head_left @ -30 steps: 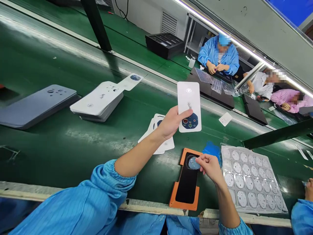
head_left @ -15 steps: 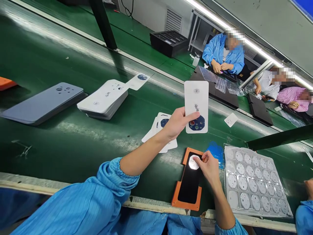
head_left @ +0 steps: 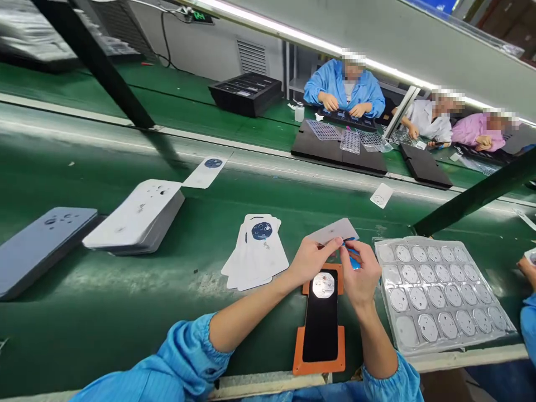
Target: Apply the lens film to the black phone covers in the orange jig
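My left hand [head_left: 312, 258] grips a white card [head_left: 333, 230], tilted above the orange fixture [head_left: 299, 363]. My right hand [head_left: 360, 268] is closed, thumb and fingertips pinching at the card's near edge, by its dark printed end; the exact pinch point is partly hidden. Below both hands, a black phone-shaped panel [head_left: 320, 329] lies in the fixture, with a shiny silver disc [head_left: 324, 285] on its upper end. Blue film [head_left: 354, 260] shows behind my right fingers. To the left lie several fanned-out white cards [head_left: 268, 254], the top one bearing a dark round patch.
A clear tray [head_left: 454, 340] of silver discs sits at right. Leftward are a white card stack [head_left: 121, 229] and a grey panel stack [head_left: 42, 245]. A slanted dark post [head_left: 473, 198] crosses the right side. Co-workers [head_left: 345, 89] sit across the bench; another person's hand [head_left: 526, 271] shows at far right.
My left hand has lowered the white card and tipped it flatter. My right hand has left the silver disc and come up to the card's edge. The view has shifted.
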`<state>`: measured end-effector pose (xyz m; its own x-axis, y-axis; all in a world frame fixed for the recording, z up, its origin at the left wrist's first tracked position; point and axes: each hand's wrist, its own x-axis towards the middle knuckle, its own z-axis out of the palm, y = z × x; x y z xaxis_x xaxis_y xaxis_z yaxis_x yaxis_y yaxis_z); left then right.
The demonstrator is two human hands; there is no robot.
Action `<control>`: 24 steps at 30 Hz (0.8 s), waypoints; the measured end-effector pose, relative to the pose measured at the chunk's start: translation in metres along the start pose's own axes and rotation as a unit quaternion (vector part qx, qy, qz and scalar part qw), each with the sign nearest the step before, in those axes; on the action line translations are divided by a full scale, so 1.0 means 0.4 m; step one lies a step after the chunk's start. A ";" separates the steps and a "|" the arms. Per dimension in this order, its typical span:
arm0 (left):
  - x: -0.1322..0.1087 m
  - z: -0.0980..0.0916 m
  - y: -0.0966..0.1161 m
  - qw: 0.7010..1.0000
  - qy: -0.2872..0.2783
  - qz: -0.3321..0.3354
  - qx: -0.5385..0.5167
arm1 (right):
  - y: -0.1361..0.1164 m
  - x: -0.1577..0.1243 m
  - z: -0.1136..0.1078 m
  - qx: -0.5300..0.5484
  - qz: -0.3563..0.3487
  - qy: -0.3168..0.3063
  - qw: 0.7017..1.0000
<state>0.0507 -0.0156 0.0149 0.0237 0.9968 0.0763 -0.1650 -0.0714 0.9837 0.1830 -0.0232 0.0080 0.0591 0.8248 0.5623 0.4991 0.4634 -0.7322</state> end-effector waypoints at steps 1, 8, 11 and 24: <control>-0.004 0.005 -0.002 1.000 -0.014 0.015 0.013 | 0.006 0.001 -0.003 0.006 0.011 0.010 1.000; -0.022 0.024 -0.023 0.992 -0.036 0.094 0.082 | 0.025 0.008 -0.021 0.055 0.078 -0.002 0.995; -0.024 0.025 -0.023 0.987 -0.046 0.119 0.097 | 0.028 0.008 -0.019 0.069 0.091 -0.005 0.993; -0.040 0.036 -0.062 0.981 -0.065 0.119 0.137 | 0.055 0.018 -0.018 0.014 0.135 0.002 0.991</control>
<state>0.0688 -0.0302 -0.0081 0.1458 0.9386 0.3126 0.0889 -0.3272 0.9408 0.2005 -0.0094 -0.0011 0.1902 0.9184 0.3468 0.4399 0.2361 -0.8665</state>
